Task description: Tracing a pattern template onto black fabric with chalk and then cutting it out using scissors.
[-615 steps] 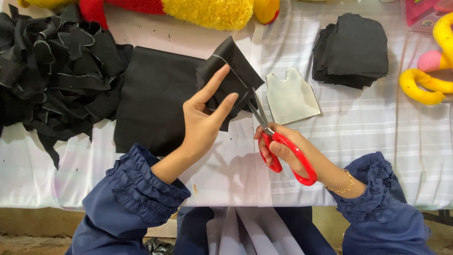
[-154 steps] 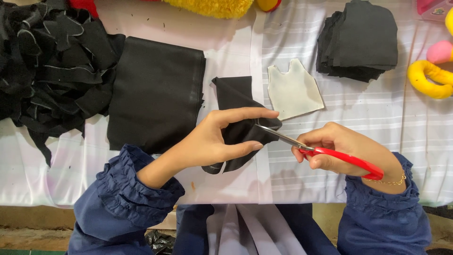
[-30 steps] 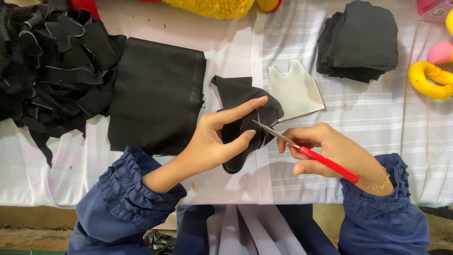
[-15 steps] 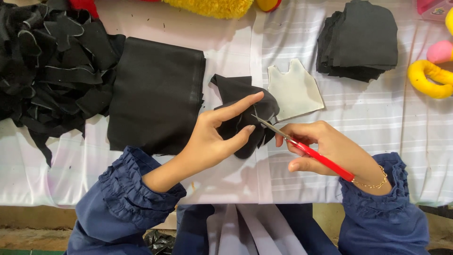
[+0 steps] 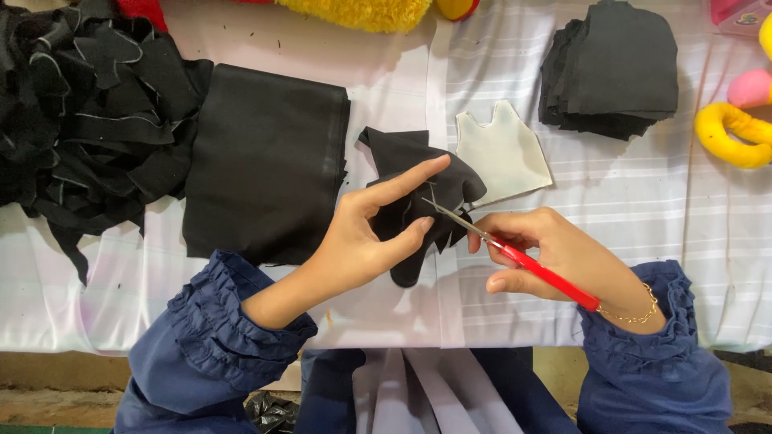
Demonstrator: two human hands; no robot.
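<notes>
A work table covered with a white, faintly striped cloth (image 5: 643, 217) fills the view from above, with the person's blue ruffled sleeves at its near edge.

The left hand (image 5: 362, 237) grasps a small piece of black fabric (image 5: 414, 189) near the middle of the table, thumb below and forefinger stretched along the top, lifting its edge clear of the cloth, so that the cutting line seems held taut and open to the blades. The right hand (image 5: 547, 253) is clenched around the red handles of a pair of scissors (image 5: 515, 255); their thin metal blades point up and left and meet the fabric's right edge just under the left forefinger, the grip low and level, apparently to follow the outline.

Just beside the fabric, to the right, lies a cream-coloured garment-shaped pattern piece (image 5: 503, 153), touching or nearly touching it. Left of the hand a folded length of black cloth (image 5: 269, 161) lies flat, and beyond that a loose heap of black offcuts (image 5: 80, 120) crowds the left end. A neat stack of cut black pieces (image 5: 615, 68) sits at the upper right, well apart. Yellow and pink plush toys (image 5: 736, 128) rest at the right edge, and a yellow fuzzy toy (image 5: 362, 12) at the top. Nothing lies between the blades and the fabric.
</notes>
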